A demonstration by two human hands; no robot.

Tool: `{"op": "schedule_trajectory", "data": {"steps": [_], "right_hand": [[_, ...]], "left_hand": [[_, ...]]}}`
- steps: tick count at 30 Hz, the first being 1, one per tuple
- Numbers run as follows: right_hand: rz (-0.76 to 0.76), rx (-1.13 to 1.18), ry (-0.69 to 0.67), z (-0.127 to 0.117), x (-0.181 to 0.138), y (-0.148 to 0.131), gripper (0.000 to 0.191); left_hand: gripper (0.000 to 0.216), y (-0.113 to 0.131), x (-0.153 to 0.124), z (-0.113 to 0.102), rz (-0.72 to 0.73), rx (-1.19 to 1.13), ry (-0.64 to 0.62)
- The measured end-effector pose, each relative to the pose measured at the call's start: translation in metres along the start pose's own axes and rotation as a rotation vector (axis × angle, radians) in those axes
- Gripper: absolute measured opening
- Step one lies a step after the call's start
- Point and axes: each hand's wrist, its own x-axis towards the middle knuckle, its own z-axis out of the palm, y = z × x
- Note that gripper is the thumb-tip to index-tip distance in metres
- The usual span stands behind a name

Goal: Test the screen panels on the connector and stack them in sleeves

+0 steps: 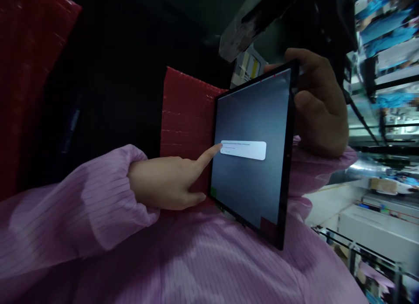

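Note:
A flat tablet-like screen (248, 120) with a black frame stands tilted in front of my body, showing a white dialog box on a blue-grey background. The dialog's text is too small to read. My left hand (170, 179) reaches in from the left; its index finger is stretched out, with the tip at the dialog's left edge, and the thumb points apart from it. At the far right edge of the screen, my right hand (322, 101) grips the frame, thumb on the near side and fingers partly hidden behind. Both arms wear pink striped sleeves.
A red plastic-wrapped panel (186, 116) lies behind the screen; another red wrapped piece (29, 68) is at the far left. Beyond the screen are a grey device with a yellow label (247, 68) and a worn metal bar (238, 37). People in blue appear in the right background.

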Motion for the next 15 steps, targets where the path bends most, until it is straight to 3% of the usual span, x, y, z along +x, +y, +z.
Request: {"op": "schedule_trajectory", "data": {"steps": [15], "right_hand": [[0.064,-0.016,0.02,0.0038,-0.0034,-0.0068,0.047]], "left_hand": [[0.094,-0.0028,0.0016,0.0016,0.037,0.03,0.01]]}}
